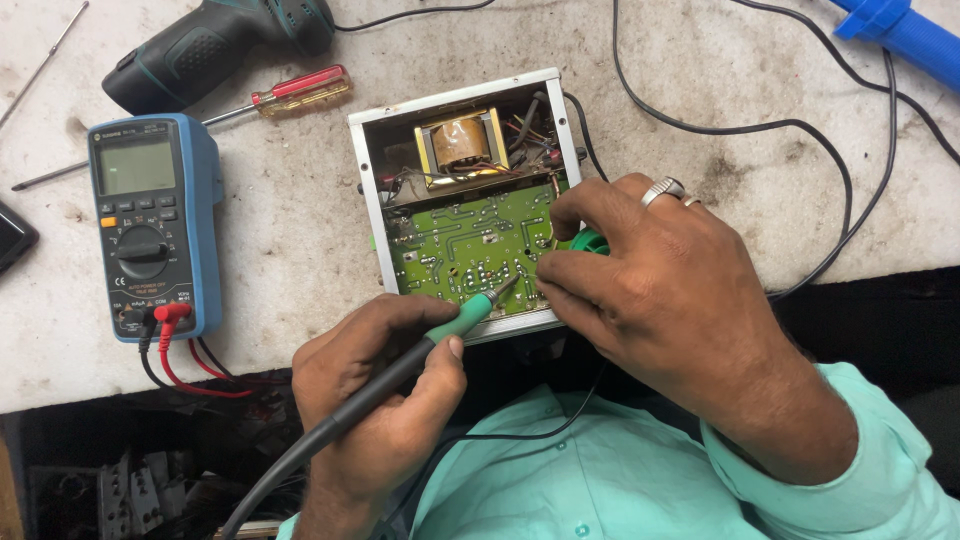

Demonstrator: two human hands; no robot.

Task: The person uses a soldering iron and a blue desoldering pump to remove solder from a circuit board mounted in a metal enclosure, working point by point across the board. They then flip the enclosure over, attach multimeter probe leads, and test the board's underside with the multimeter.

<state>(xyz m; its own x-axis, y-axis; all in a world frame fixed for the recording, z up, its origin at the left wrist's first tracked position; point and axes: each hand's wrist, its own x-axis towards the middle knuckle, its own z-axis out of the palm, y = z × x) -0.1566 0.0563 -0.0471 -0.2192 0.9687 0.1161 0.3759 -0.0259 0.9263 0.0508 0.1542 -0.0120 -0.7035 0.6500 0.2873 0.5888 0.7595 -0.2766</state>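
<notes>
Soldering step, frame centre: our left hand (385, 400) grips soldering iron (455, 325), tip on circuit board (465, 250); right hand (650, 275) pinches something green (identity unclear). Next needs steady tip.

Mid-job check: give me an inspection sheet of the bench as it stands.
Surface: worn, stained pale worktop.
Job's things: open metal case with green circuit board and transformer; soldering iron, tip on the board.
Clutter: blue multimeter, red-handled screwdriver, dark power tool, blue handle, thin metal rod.
Grippers: left hand grips the iron; right hand rests at the board's edge, fingers pinched there.
Cables: black leads loop across the top; red and black probe leads.
Surroundings: dark shelf with parts below.
</notes>
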